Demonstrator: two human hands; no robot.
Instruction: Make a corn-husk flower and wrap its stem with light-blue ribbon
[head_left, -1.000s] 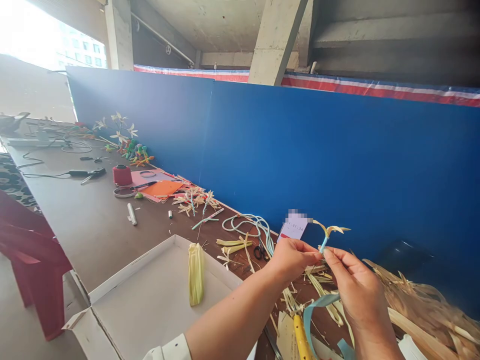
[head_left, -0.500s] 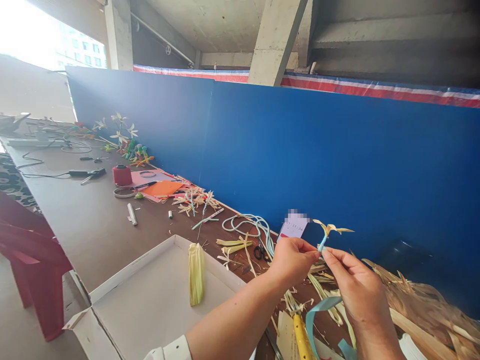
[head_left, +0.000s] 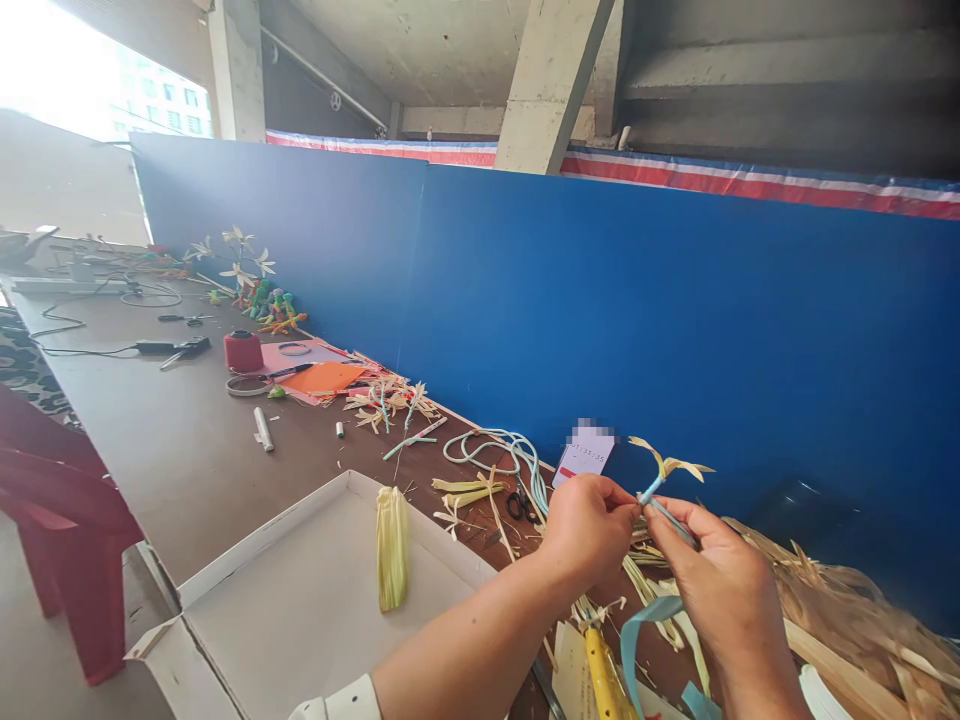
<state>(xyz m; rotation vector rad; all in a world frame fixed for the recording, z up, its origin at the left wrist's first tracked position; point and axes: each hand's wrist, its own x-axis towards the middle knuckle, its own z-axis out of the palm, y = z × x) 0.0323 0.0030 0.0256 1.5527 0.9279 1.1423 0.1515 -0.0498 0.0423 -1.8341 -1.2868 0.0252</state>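
A small husk flower [head_left: 664, 466] with pale yellow petals tilts to the right on a short stem [head_left: 652, 489] wrapped in light blue tape. My left hand [head_left: 592, 525] is closed, thumb and finger pinching the lower end of this stem. Close beside it, my right hand [head_left: 720, 580] is closed on a light blue tape strip [head_left: 681, 522] running from the stem. Below the right hand hangs a wider loop of blue-green ribbon [head_left: 632, 640]; whether it joins the strip, I cannot tell. A yellow-handled tool [head_left: 601, 672] lies beneath my hands.
An open white box [head_left: 285, 590] holds a folded husk piece [head_left: 392, 550]. Past it lie black-handled scissors [head_left: 517, 503], blue cord [head_left: 536, 470] and a phone [head_left: 583, 455] against the blue partition [head_left: 675, 320]. Dry husks [head_left: 847, 600] pile up at right. A red thread spool [head_left: 243, 351] stands farther left.
The flower has tipped further right, and a blue strip now shows stretched between the stem and my right fingers. My left hand keeps its pinch, barely moved.
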